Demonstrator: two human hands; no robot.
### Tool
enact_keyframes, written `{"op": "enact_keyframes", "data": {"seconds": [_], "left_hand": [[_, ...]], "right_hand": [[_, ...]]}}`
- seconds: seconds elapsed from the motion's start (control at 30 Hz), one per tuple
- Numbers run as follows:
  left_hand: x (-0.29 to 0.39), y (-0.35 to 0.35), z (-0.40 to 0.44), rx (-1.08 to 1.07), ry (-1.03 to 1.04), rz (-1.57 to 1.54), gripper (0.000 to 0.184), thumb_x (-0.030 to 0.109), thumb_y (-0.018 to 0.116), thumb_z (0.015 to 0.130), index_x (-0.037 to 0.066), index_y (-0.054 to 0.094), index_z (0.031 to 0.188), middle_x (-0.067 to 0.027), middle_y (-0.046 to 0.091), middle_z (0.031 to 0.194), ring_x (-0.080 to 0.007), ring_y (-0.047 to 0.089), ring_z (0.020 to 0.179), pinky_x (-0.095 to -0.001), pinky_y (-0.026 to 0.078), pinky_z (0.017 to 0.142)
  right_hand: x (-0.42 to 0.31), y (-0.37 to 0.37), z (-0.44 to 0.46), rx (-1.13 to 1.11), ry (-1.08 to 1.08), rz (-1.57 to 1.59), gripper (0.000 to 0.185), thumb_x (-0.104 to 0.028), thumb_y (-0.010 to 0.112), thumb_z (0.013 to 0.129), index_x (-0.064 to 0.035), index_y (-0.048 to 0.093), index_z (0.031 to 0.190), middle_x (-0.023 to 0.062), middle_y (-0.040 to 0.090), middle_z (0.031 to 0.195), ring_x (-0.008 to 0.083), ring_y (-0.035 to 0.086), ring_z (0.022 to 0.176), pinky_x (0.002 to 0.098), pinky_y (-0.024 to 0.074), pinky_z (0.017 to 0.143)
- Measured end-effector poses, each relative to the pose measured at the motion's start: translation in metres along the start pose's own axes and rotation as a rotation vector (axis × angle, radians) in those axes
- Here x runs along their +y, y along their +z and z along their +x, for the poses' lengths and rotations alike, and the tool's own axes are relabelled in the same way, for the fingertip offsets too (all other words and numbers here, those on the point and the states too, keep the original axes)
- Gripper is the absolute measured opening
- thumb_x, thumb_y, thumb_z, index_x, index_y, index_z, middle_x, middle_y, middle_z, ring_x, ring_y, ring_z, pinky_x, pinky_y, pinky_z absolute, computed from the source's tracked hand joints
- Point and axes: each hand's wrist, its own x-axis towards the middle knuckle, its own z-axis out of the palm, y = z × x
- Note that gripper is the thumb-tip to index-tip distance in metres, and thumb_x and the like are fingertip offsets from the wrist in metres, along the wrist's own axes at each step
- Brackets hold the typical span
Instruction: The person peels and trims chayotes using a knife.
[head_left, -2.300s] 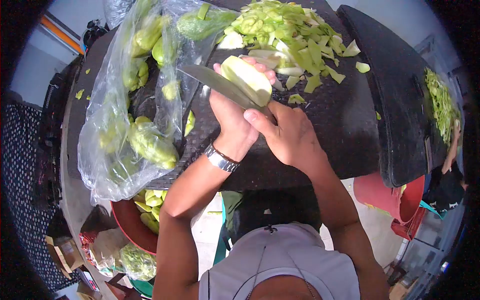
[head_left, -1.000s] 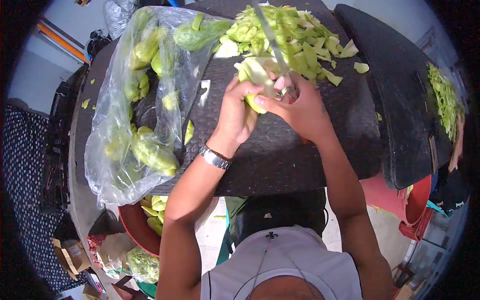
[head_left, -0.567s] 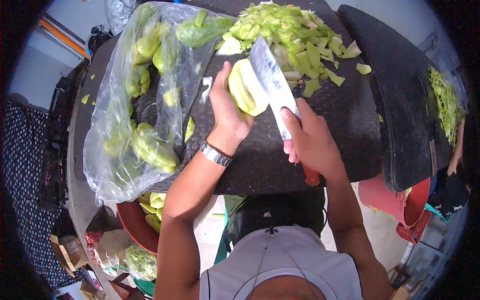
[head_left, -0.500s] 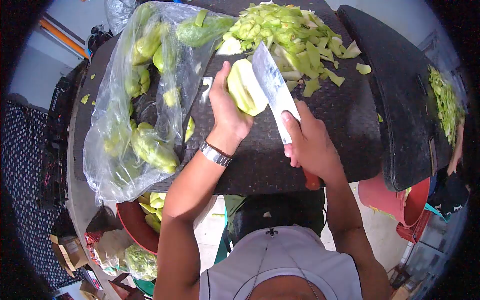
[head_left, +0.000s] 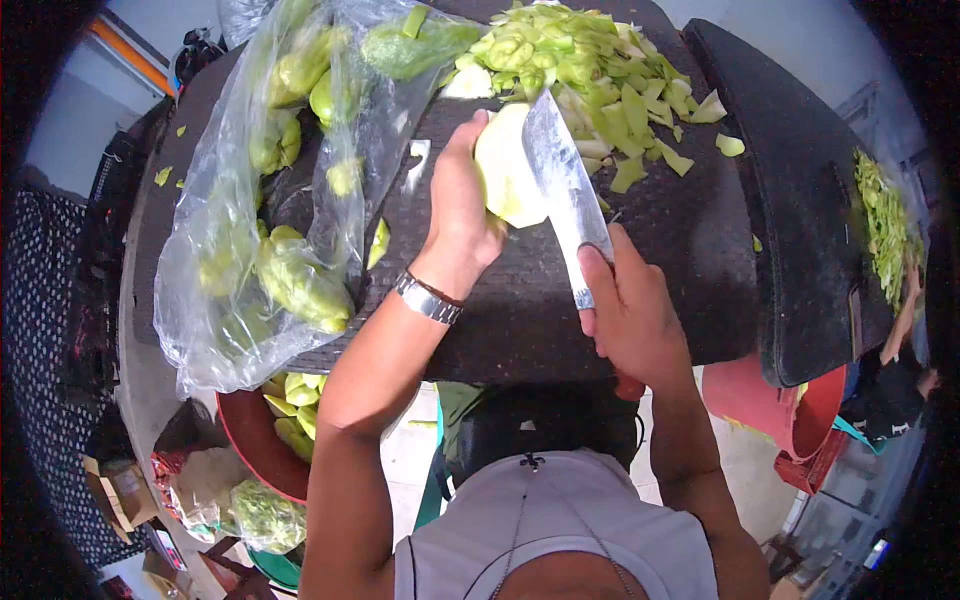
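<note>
My left hand [head_left: 465, 200] is wrapped around a peeled, pale green chayote [head_left: 507, 165] over the dark tabletop. Its thumb side and palm press on the chayote's left; the fingers behind it are partly hidden. In my right hand [head_left: 635, 310] is a broad-bladed knife [head_left: 562, 165], gripped by its reddish-brown handle with the thumb near the blade's base. The blade points up and leans left, its edge against or very close to the chayote's right side. Beyond the knife tip lies a heap of green peelings [head_left: 570, 65].
A clear plastic bag [head_left: 215, 250] with several unpeeled chayotes covers the table's left side. Below it stands a red tub [head_left: 240, 430] holding peeled pieces. A dark second surface [head_left: 780, 200] adjoins at right, with shreds [head_left: 885, 225] past it and a person's arm nearby. A red bucket [head_left: 760, 400] is below right.
Both hands, with the chayote and knife, have shifted slightly right. The chayote is turned, showing a smoother pale face. The whole view has also moved a little.
</note>
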Motion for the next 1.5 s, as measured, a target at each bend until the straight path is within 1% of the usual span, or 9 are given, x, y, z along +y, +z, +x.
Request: {"op": "enact_keyframes", "data": {"seconds": [0.37, 0.57, 0.83, 1.0, 1.1, 1.2, 1.3, 1.43, 1.5], "left_hand": [[-0.005, -0.005, 0.0, -0.054, -0.063, -0.143, 0.036, 0.039, 0.057, 0.1, 0.007, 0.067, 0.11, -0.0073, 0.074, 0.104, -0.0231, 0.073, 0.094, -0.0404, 0.059, 0.089], [-0.007, -0.005, 0.004, -0.057, -0.04, -0.064, 0.04, 0.041, 0.052, 0.103, 0.004, 0.067, 0.11, -0.0097, 0.074, 0.099, -0.0242, 0.074, 0.086, -0.0395, 0.061, 0.082], [-0.004, 0.0, -0.004, -0.063, -0.046, 0.043, 0.053, 0.049, 0.038, 0.109, 0.004, 0.062, 0.119, -0.0106, 0.072, 0.104, -0.0215, 0.073, 0.093, -0.0371, 0.061, 0.082], [-0.01, 0.007, -0.013, -0.039, -0.052, 0.067, 0.055, 0.051, 0.033, 0.111, 0.005, 0.059, 0.125, -0.0101, 0.07, 0.107, -0.0204, 0.072, 0.094, -0.0361, 0.06, 0.082], [-0.026, 0.007, -0.015, -0.017, -0.107, 0.052, 0.058, 0.055, 0.034, 0.109, 0.006, 0.06, 0.126, -0.0089, 0.071, 0.104, -0.02, 0.071, 0.09, -0.0361, 0.059, 0.081], [-0.028, 0.006, -0.012, -0.029, -0.057, 0.021, 0.062, 0.061, 0.04, 0.106, 0.006, 0.064, 0.121, -0.0076, 0.073, 0.099, -0.0209, 0.072, 0.087, -0.0369, 0.058, 0.082], [-0.033, 0.005, -0.012, -0.003, -0.011, 0.071, 0.062, 0.061, 0.04, 0.106, 0.006, 0.064, 0.12, -0.0075, 0.072, 0.097, -0.0205, 0.07, 0.085, -0.0365, 0.057, 0.08], [-0.026, 0.001, -0.011, -0.036, 0.022, 0.19, 0.052, 0.053, 0.046, 0.107, 0.005, 0.064, 0.118, -0.0073, 0.071, 0.097, -0.0202, 0.069, 0.085, -0.0354, 0.055, 0.078], [-0.026, 0.0, -0.011, -0.059, 0.006, 0.147, 0.04, 0.041, 0.055, 0.105, 0.005, 0.064, 0.118, -0.0079, 0.07, 0.099, -0.0199, 0.069, 0.087, -0.0348, 0.056, 0.079]], "right_hand": [[0.0, 0.0, 0.001, 0.005, -0.001, -0.01, 0.028, -0.028, 0.05, 0.107, -0.0024, 0.049, 0.116, 0.0309, 0.065, 0.078, 0.0537, 0.066, 0.081, 0.0616, 0.0492, 0.068], [0.002, 0.001, -0.002, 0.022, 0.024, -0.114, 0.03, -0.03, 0.05, 0.107, -0.002, 0.051, 0.117, 0.0341, 0.066, 0.086, 0.0561, 0.064, 0.085, 0.0627, 0.0482, 0.072], [0.012, 0.002, 0.005, -0.064, 0.03, 0.03, 0.036, -0.03, 0.049, 0.107, 0.0017, 0.052, 0.123, 0.0356, 0.065, 0.089, 0.0566, 0.064, 0.083, 0.0595, 0.0501, 0.072], [-0.001, 0.002, 0.003, -0.097, 0.066, 0.206, 0.035, -0.028, 0.048, 0.108, 0.0025, 0.051, 0.125, 0.0249, 0.066, 0.081, 0.0377, 0.07, 0.067, 0.0491, 0.0543, 0.061], [0.007, 0.006, 0.018, -0.092, 0.07, 0.265, 0.035, -0.028, 0.048, 0.109, 0.0021, 0.052, 0.126, 0.0178, 0.064, 0.077, 0.0246, 0.066, 0.058, 0.0404, 0.0533, 0.053], [0.012, 0.01, 0.022, -0.161, 0.073, 0.414, 0.036, -0.028, 0.047, 0.109, 0.0016, 0.052, 0.127, 0.014, 0.062, 0.076, 0.0208, 0.061, 0.052, 0.0366, 0.0507, 0.048], [0.018, 0.019, 0.032, -0.123, -0.062, 0.475, 0.036, -0.028, 0.044, 0.11, -0.0013, 0.052, 0.132, 0.0086, 0.06, 0.075, 0.0155, 0.056, 0.047, 0.0316, 0.0464, 0.042], [0.006, 0.014, 0.031, -0.198, -0.024, 0.515, 0.037, -0.029, 0.044, 0.11, -0.0033, 0.051, 0.136, 0.0059, 0.059, 0.075, 0.0124, 0.052, 0.045, 0.0286, 0.0442, 0.041], [0.007, 0.014, 0.032, -0.205, -0.018, 0.522, 0.036, -0.029, 0.043, 0.111, -0.0024, 0.052, 0.133, 0.0053, 0.057, 0.073, 0.012, 0.05, 0.043, 0.0286, 0.0437, 0.039]]}}
